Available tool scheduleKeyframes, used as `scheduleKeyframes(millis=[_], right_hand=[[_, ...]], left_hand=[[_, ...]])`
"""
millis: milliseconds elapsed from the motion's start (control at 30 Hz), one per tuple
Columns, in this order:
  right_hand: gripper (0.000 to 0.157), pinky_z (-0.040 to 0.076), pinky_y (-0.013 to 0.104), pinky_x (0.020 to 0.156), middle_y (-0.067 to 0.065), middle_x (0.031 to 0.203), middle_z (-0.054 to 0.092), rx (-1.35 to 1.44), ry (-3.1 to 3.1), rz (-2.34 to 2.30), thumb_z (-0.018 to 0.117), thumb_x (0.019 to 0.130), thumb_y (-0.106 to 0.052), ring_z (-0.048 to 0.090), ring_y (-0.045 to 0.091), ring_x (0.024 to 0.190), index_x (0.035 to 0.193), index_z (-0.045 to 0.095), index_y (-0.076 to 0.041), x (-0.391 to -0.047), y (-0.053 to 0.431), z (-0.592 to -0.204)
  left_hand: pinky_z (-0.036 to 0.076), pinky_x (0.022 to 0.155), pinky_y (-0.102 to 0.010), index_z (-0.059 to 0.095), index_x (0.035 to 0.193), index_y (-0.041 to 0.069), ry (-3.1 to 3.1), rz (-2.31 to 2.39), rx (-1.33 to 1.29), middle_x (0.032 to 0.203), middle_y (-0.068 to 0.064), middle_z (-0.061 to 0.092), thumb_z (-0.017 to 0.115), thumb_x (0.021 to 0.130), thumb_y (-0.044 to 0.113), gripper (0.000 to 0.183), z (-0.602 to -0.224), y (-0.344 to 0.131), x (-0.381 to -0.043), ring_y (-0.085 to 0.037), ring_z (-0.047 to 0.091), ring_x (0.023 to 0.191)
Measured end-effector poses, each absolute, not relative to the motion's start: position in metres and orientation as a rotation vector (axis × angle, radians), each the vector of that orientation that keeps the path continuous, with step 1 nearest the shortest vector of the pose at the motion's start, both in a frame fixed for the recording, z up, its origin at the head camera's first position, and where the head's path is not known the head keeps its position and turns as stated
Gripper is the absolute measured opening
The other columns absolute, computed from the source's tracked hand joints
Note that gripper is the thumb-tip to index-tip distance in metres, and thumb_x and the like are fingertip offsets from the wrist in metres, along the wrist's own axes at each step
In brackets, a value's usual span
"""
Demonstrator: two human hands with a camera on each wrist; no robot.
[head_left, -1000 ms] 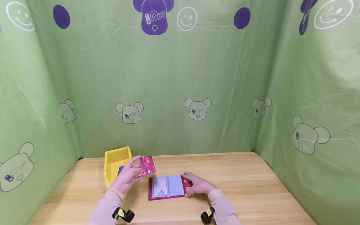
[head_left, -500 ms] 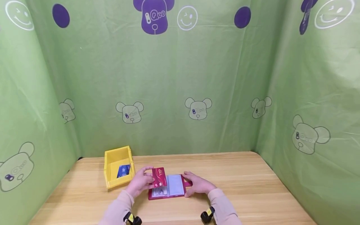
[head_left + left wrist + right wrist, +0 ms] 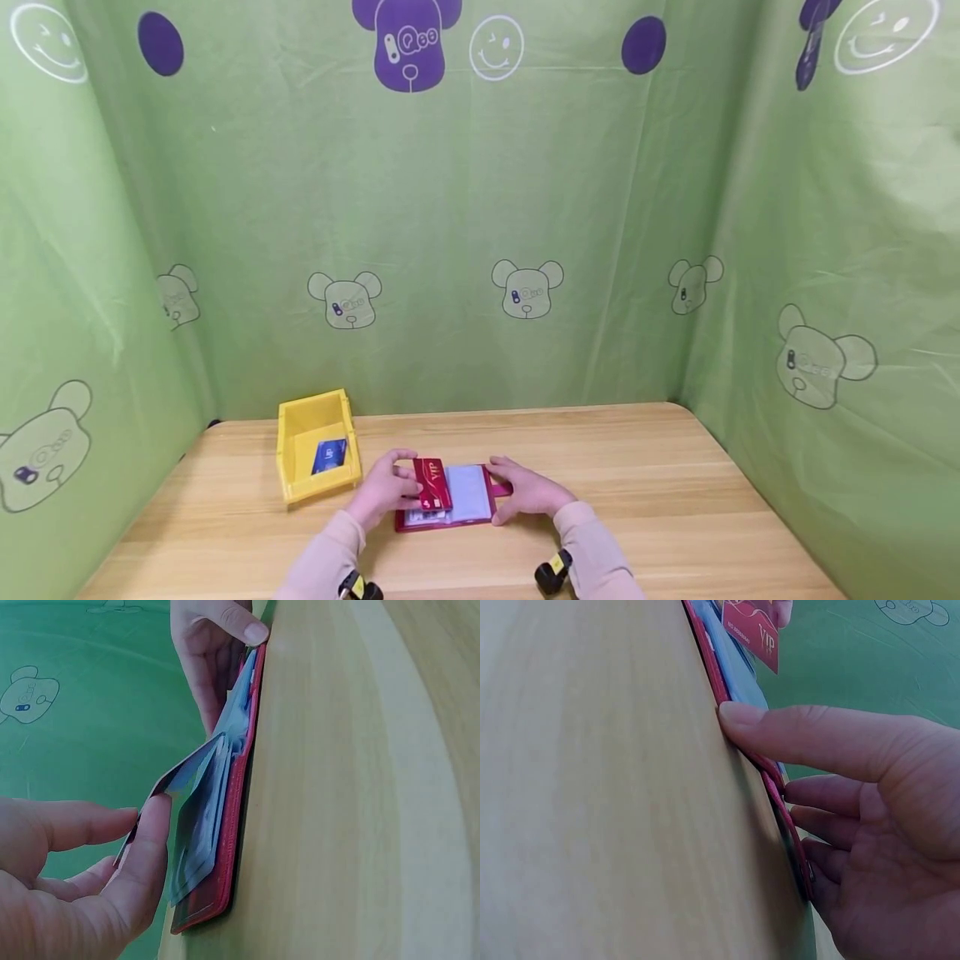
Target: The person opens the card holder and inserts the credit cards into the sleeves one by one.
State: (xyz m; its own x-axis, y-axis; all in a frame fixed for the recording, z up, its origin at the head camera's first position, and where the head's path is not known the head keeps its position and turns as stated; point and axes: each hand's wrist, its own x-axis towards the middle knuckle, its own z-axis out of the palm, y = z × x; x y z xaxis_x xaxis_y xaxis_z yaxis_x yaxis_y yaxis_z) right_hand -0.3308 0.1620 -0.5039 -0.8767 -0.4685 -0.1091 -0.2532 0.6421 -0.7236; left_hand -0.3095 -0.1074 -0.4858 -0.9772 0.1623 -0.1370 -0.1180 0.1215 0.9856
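Note:
My left hand (image 3: 387,489) pinches a red VIP card (image 3: 432,484) between thumb and fingers. The card is tilted over the left half of an open red card holder (image 3: 402,522). In the left wrist view, the far edge of the card (image 3: 178,769) meets the clear sleeves (image 3: 201,832) near the fold. My right hand (image 3: 528,492) grips the holder's right cover, thumb on the near edge and fingers at the far side. Beside the palm, the closing strap (image 3: 784,806) sticks out in the right wrist view. A printed insert (image 3: 425,516) shows in the left sleeve.
A yellow bin (image 3: 288,450) stands at the back left with a blue card (image 3: 328,456) inside. The wooden table (image 3: 637,467) runs back to a green printed curtain (image 3: 435,350) that encloses it on three sides.
My left hand has carried the red card from beside the bin, right and down, over the holder's left half. The blue card in the bin came into view. My right hand stays put.

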Motion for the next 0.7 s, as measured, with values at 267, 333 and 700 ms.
scheduleKeyframes(millis=[267, 333, 700], right_hand=[[0.093, 0.017, 0.064, 0.118, 0.019, 0.159, 0.027, -0.595, 2.58, -1.068, 0.083, 0.065, -0.015, 0.02, 0.045, 0.147, 0.146, 0.04, 0.0, -0.3302, 0.1619, -0.5028], [0.093, 0.017, 0.064, 0.118, 0.019, 0.158, 0.028, -0.604, 2.584, -1.065, 0.084, 0.065, -0.015, 0.02, 0.046, 0.146, 0.146, 0.04, 0.0, -0.3301, 0.1623, -0.5035], [0.095, 0.018, 0.064, 0.118, 0.019, 0.158, 0.027, -0.617, 2.581, -1.078, 0.084, 0.063, -0.016, 0.021, 0.045, 0.146, 0.146, 0.04, 0.0, -0.3328, 0.1632, -0.507]], left_hand=[[0.063, 0.066, -0.036, 0.036, 0.138, -0.009, 2.17, 1.953, 0.05, 0.097, -0.017, 0.056, 0.06, 0.081, -0.014, 0.062, -0.4878, -0.1045, -0.3076, -0.021, 0.063, 0.076], [0.063, 0.066, -0.036, 0.036, 0.138, -0.009, 2.177, 1.95, 0.048, 0.097, -0.017, 0.056, 0.06, 0.081, -0.014, 0.062, -0.4878, -0.1043, -0.3068, -0.022, 0.063, 0.076], [0.063, 0.066, -0.036, 0.036, 0.138, -0.01, 2.229, 1.937, 0.03, 0.095, -0.016, 0.055, 0.06, 0.08, -0.015, 0.063, -0.4852, -0.1085, -0.3069, -0.022, 0.062, 0.076]])
